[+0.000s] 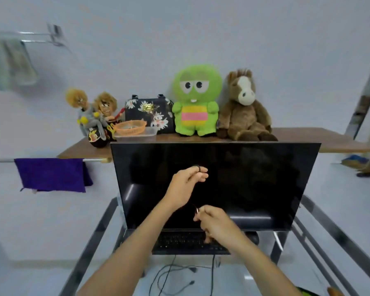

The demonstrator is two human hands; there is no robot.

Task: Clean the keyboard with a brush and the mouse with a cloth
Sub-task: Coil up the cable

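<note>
Keyboard (186, 242), one, black, low centre of frame, directly below one dark monitor (214, 184) on a glass desk (98, 227). Mouse (253, 237), one, dark, just right of keyboard, mostly hidden behind right hand. Purple cloth (51, 175), one, draped over a rail at left of frame, well apart from both hands. Brush: cannot be identified.

Left hand (185, 185) raised before screen at centre of frame, thumb and forefinger pinched on a small dark ring-like item (198, 167); identity unclear. Right hand (215, 224) lower, just above keyboard's right end, fingers curled, small metallic tip (197, 210) showing at fingertips; closed on something thin, nature not discernible. Hands near each other, not touching.

Wooden shelf (307, 138) behind monitor, upper centre. Counted on it: two fuzzy-haired dolls (94, 116), one floral bag (148, 113), one orange basket (130, 128) in one clear tub (149, 133), one green plush (195, 101), one brown horse plush (244, 107). Loose cables (175, 276) at bottom centre beneath desk; count unclear.
</note>
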